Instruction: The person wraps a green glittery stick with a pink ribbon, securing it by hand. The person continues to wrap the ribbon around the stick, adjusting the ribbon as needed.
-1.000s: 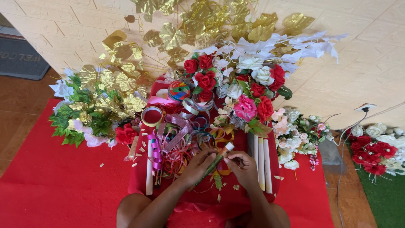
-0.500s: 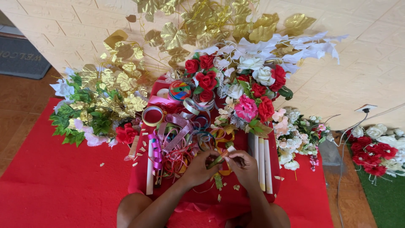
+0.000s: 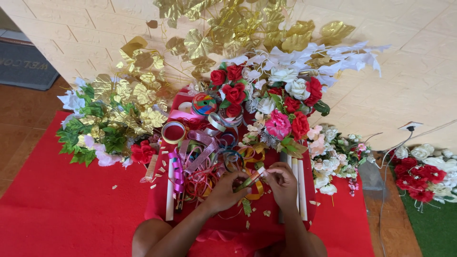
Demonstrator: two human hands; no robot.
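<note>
Both hands, the left hand point(image 3: 224, 189) and the right hand point(image 3: 282, 183), close their fingers on a thin green wrapped stem point(image 3: 248, 181) above the red cloth point(image 3: 57, 214), near its front edge; curled ribbons point(image 3: 204, 159) partly hide what lies beneath.

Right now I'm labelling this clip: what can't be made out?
- Head view: the small green piece between left hand and right hand is too small to identify.
- Each grip's fingertips curl out of sight.
- Red roses are cut by the right edge.
</note>
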